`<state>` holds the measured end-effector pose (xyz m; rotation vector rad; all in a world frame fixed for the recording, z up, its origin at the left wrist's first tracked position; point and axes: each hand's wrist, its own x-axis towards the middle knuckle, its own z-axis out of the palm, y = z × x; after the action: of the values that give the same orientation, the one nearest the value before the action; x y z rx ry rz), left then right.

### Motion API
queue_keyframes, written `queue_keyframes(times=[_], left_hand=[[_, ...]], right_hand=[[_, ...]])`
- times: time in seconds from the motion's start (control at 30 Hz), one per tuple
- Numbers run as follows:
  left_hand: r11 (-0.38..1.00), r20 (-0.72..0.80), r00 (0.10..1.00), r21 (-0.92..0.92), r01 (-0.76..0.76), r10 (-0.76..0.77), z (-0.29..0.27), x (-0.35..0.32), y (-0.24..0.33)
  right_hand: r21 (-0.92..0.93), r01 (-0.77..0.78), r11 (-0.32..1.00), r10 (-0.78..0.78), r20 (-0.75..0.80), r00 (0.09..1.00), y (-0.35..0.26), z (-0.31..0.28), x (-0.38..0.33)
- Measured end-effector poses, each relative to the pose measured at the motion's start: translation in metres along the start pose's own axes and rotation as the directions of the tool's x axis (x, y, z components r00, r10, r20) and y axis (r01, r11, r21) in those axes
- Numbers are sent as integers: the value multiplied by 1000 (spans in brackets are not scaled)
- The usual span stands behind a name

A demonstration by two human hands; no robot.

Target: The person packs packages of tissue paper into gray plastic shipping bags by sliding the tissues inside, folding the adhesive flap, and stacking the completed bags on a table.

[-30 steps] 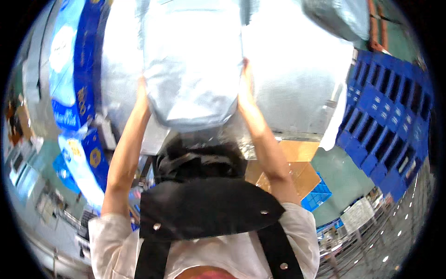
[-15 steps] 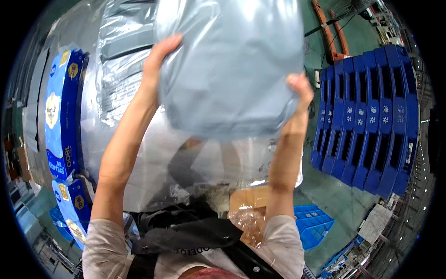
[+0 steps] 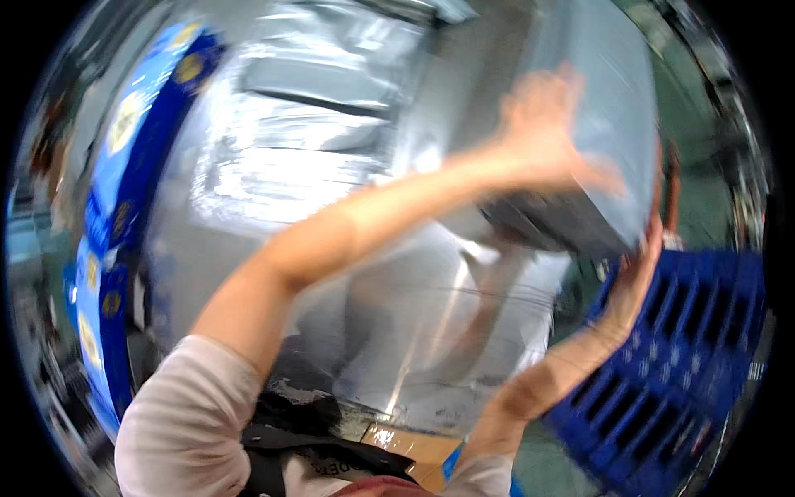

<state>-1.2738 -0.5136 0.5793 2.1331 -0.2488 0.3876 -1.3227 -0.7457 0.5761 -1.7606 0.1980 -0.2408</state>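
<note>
A black apron with pale lettering (image 3: pixel 331 451) and off-white short sleeves (image 3: pixel 186 414) are nearest, at the lower edge, with an open brown cardboard box (image 3: pixel 418 447) just beyond the apron. Past these spreads the shiny, silver metal bench (image 3: pixel 397 331), its surface mirroring dim shapes. The right hand (image 3: pixel 639 269) reaches past the bench's right side and lies with its fingers extended along the near right edge of a bulky, grey plastic-wrapped package (image 3: pixel 617 83); whether it grips there I cannot tell. The package sits at the far right part of the bench, its dark near end tilted toward the person. The left hand (image 3: pixel 542 124), blurred, is spread wide, thumb apart from the fingers, over the package's left side; contact is too blurred to tell. To the left of that hand, flat silver-grey plastic bags (image 3: pixel 319 87) lie in a glossy pile on the bench. Along the bench's left side stand blue-and-white printed plastic packs (image 3: pixel 153 137), end to end. Beyond the right side, dark blue slotted plastic pallets (image 3: pixel 662 348) rest on the green floor (image 3: pixel 704 199).
</note>
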Motion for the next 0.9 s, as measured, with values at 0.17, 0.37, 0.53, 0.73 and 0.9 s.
queue_keyframes(times=[0.17,0.37,0.53,0.73,0.9], left_hand=[[971,-1,977,-110,210,-212,13,-1,-18],[985,-475,866,0,174,-153,-214,-104,-204],[796,-701,683,286,533,-205,-579,-324,-283],[171,-503,419,466,868,-756,-820,-613,-302],[313,8,313,73,947,-950,-796,-688,-308]], right_hand=[[-459,357,814,-430,-63,900,20,1,31],[-720,131,681,-536,-369,759,44,42,-49],[-333,60,941,-94,-88,992,96,151,-297],[-223,-401,889,260,965,39,17,425,-636],[-407,-542,736,289,912,-292,-35,523,-706]])
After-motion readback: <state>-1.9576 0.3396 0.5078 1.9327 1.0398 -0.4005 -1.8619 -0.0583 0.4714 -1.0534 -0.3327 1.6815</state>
